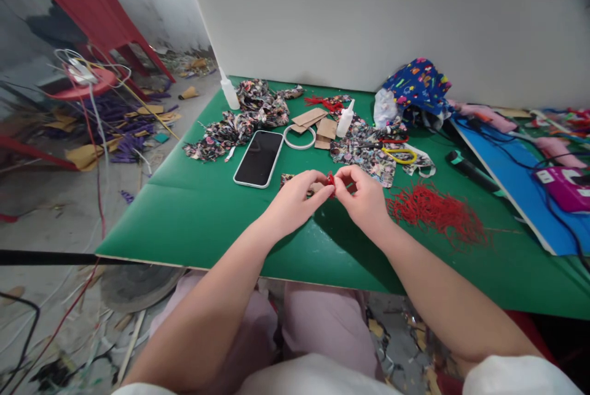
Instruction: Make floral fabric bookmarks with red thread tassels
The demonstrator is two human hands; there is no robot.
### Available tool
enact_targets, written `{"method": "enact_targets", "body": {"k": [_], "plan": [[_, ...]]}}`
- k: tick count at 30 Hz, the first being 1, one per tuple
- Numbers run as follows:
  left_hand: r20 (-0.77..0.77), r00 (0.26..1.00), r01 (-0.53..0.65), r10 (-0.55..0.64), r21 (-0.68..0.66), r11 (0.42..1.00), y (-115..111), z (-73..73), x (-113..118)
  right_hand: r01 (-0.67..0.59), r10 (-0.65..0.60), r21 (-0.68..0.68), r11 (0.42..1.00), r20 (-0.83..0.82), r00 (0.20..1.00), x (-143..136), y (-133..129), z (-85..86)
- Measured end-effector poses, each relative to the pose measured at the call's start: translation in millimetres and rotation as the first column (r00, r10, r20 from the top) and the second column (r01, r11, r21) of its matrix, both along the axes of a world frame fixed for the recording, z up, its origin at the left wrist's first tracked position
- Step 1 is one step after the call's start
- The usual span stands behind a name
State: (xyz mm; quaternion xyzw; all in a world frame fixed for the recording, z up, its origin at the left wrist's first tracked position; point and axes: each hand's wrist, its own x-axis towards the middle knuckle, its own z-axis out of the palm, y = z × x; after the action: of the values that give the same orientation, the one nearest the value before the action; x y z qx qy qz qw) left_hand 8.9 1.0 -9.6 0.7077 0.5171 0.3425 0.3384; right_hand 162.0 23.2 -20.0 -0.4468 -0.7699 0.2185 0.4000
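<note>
Fingertips of my left hand [304,195] and my right hand [357,195] meet over the green table, both pinching a small bunch of red cord [330,183]. Its exact shape is mostly covered by the fingers. Behind my left hand pokes out a bit of dark floral fabric [286,180]; I cannot tell whether that hand holds it. To the right of my right hand lies a loose pile of thin red cords [436,214]. A phone [259,158] with a dark screen rests left of my hands. Yellow-handled scissors [400,154] lie on floral fabric [364,158] beyond them.
Beyond my hands are a white ring [299,137], brown card pieces [310,118], a white squeeze bottle [345,118] and another bottle [229,94]. A black-and-green cutter [474,174] lies beside a blue board [498,168], with pink glue guns [488,118]. A white panel [369,20] stands behind.
</note>
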Motion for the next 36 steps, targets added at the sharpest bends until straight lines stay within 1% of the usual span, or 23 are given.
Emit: {"method": "enact_targets", "body": {"k": [2, 4, 7, 9, 11, 14, 17, 19, 22, 24, 27, 30, 34, 36], "plan": [[0.141, 0.99, -0.001, 0.01, -0.064, 0.998, 1.1, -1.7, 1.8, 0.014, -0.014, 0.031, 0.999, 0.018, 1.0, 0.0, -0.5, 0.0], [0.277, 0.961, 0.038, -0.003, -0.121, 0.992, 2.8, -3.3, 3.1, 0.015, -0.016, 0.048, 0.999, 0.019, 1.0, -0.1, -1.1, -0.2], [0.457, 0.889, 0.087, 0.008, -0.187, 0.979, 4.3, -3.7, 5.5, 0.012, -0.012, 0.043, 0.999, -0.018, 1.0, -0.5, -2.5, -0.2], [0.551, 0.833, 0.081, 0.055, -0.219, 0.972, 3.9, -2.7, 7.8, 0.005, -0.004, 0.041, 0.999, -0.033, 0.999, -0.7, -3.7, 0.2], [0.61, 0.787, 0.078, 0.092, -0.246, 0.966, 2.8, -1.9, 10.4, -0.006, 0.007, 0.049, 0.999, -0.027, 1.0, -0.7, -4.9, 0.8], [0.617, 0.776, 0.053, 0.133, -0.274, 0.96, 1.7, -2.6, 13.5, -0.021, 0.022, 0.055, 0.998, -0.015, 1.0, -0.6, -6.1, 1.6], [0.579, 0.789, -0.052, 0.206, -0.272, 0.961, 1.6, -4.6, 14.3, -0.023, 0.024, 0.064, 0.998, -0.011, 1.0, -0.5, -6.6, 1.7], [0.531, 0.811, -0.14, 0.246, -0.233, 0.962, 1.3, -5.1, 13.9, -0.02, 0.02, 0.077, 0.997, -0.005, 1.0, -0.4, -6.7, 1.9], [0.437, 0.855, -0.243, 0.279, -0.138, 0.96, 0.1, -4.0, 12.8, -0.025, 0.025, 0.082, 0.996, 0.007, 1.0, -0.1, -7.0, 3.0], [0.392, 0.874, -0.278, 0.286, -0.079, 0.957, -0.7, -3.4, 12.0, -0.033, 0.032, 0.078, 0.996, 0.019, 0.999, 0.2, -7.3, 4.3], [0.371, 0.886, -0.293, 0.277, -0.014, 0.956, -1.3, -4.5, 11.3, -0.044, 0.041, 0.074, 0.996, 0.037, 0.998, 0.6, -7.2, 5.8], [0.418, 0.864, -0.305, 0.28, -0.006, 0.952, -1.1, -7.0, 12.8, -0.051, 0.049, 0.08, 0.995, 0.036, 0.998, 1.0, -6.3, 6.0], [0.541, 0.787, -0.303, 0.297, -0.08, 0.95, -1.1, -8.8, 16.7, -0.045, 0.043, 0.104, 0.994, 0.018, 0.999, 1.5, -5.6, 5.0], [0.568, 0.766, -0.296, 0.302, -0.105, 0.949, -1.3, -8.9, 17.6, -0.036, 0.034, 0.12, 0.992, 0.014, 0.999, 1.3, -6.1, 4.7]]}}
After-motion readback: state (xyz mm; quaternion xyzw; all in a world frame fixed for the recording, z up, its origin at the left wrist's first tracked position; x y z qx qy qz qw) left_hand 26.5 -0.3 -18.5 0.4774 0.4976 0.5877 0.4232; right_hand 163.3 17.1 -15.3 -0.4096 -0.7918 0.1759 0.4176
